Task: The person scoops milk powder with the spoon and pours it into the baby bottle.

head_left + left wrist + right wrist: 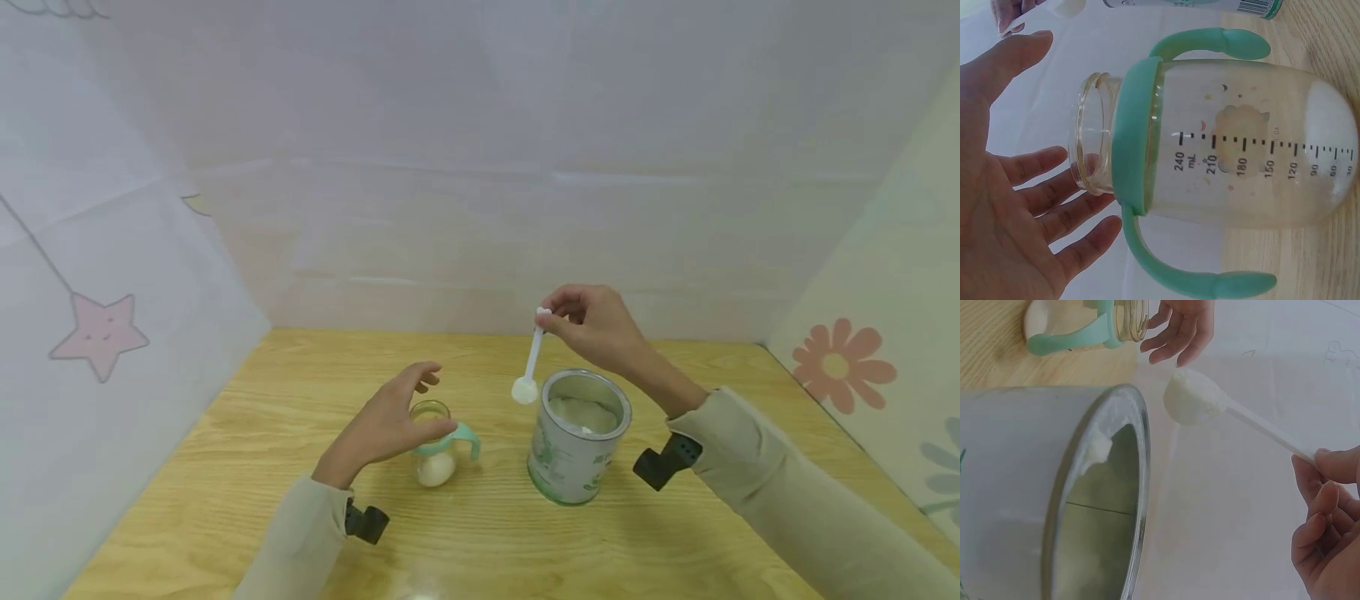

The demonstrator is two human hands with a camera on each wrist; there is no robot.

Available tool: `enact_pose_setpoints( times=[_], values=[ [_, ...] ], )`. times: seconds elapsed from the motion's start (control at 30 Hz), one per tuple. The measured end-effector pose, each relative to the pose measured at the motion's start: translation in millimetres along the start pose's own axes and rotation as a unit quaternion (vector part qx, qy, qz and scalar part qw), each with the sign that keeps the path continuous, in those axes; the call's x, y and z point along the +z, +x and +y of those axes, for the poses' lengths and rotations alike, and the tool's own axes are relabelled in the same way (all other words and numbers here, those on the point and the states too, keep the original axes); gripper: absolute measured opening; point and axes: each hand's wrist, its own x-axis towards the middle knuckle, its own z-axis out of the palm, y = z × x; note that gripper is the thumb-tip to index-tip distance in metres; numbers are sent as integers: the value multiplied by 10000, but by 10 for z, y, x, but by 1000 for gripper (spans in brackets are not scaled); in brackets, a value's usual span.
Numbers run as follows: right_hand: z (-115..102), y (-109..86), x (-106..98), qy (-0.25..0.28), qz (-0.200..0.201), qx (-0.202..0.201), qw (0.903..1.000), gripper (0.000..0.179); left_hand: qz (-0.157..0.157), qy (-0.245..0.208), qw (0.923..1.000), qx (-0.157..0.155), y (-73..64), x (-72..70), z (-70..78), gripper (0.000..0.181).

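My right hand (pixel 596 323) pinches the handle end of a white measuring scoop (pixel 1266 428), whose bowl is full of pale powder. The scoop hangs in the air between the bottle and a milk powder can (pixel 573 450), just left of the can's rim. Inside the open can lies more powder. A clear baby bottle (pixel 1229 144) with a mint-green collar and two handles stands uncapped on the table, with white powder at its bottom. Around the bottle's neck my left hand (pixel 386 421) is spread, fingers extended and thumb apart; whether it touches the neck is unclear.
The wooden table (pixel 247 467) carries the bottle and the can side by side. A pale cloth (pixel 450 208) with printed figures stands behind and at both sides. A clump of powder (pixel 1097 447) clings inside the can's rim.
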Motion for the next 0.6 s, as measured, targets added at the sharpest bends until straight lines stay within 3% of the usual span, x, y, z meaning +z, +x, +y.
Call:
enact_pose_setpoints(
  times=[0.6],
  values=[
    [-90,76,187,194,-94,-188,9996,8,81,-40,9998,-184,-115,13,-104,78]
  ],
)
